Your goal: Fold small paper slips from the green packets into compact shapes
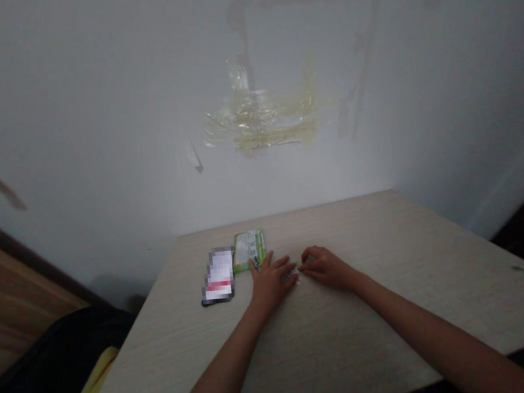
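Observation:
My left hand (271,282) lies flat on the pale wooden table (357,341), its fingers spread. Its fingertips rest at the edge of a small whitish piece (297,275), too small and blurred to name. On the other side of that piece is my right hand (323,267), with thumb and fingers pinched together beside it; what they grip, if anything, cannot be made out. A green and white printed packet (249,249) lies just beyond my left thumb and index finger.
Left of the packet lies a phone (218,277) with a blurred-out screen. Behind the table rises a white wall (121,111) with strips of clear, yellowed tape (259,120). Dark cloth (73,347) and a yellow cloth (95,382) are at the table's left side.

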### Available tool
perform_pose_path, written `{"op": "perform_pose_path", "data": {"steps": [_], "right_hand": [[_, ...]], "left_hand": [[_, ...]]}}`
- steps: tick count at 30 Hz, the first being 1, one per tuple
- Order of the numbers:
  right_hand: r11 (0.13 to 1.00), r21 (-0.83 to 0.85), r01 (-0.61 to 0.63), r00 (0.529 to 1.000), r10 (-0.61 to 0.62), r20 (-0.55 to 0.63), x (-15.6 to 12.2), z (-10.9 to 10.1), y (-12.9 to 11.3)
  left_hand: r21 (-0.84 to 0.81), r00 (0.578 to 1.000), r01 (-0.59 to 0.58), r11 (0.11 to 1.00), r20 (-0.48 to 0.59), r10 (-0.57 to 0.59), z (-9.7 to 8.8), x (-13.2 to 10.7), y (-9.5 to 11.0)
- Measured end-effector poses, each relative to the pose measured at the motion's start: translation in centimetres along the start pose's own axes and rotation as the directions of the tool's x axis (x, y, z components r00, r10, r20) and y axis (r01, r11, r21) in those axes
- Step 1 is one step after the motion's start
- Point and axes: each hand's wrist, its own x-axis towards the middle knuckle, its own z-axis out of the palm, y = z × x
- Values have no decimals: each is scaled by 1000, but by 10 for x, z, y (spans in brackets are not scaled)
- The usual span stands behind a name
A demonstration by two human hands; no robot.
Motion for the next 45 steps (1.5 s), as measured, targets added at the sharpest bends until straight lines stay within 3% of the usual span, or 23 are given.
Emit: {"op": "perform_pose_path", "data": {"steps": [11, 24, 34, 45], "right_hand": [[994, 79, -70, 997, 71, -7, 0, -1, -3], [992, 122, -27, 999, 23, 37, 0, -2, -2], [987, 144, -64, 998, 66, -11, 0, -2, -4], [989, 64, -131, 990, 134, -38, -3, 4, 1]], "left_hand": [[-15, 999, -28, 1000, -18, 28, 1, -2, -2], [4, 996, 25, 1000, -82, -25, -1, -3, -2], [39, 994, 28, 999, -110, -23, 4, -5, 0], [81, 990, 15, 997, -143, -3, 4, -5, 2]]}}
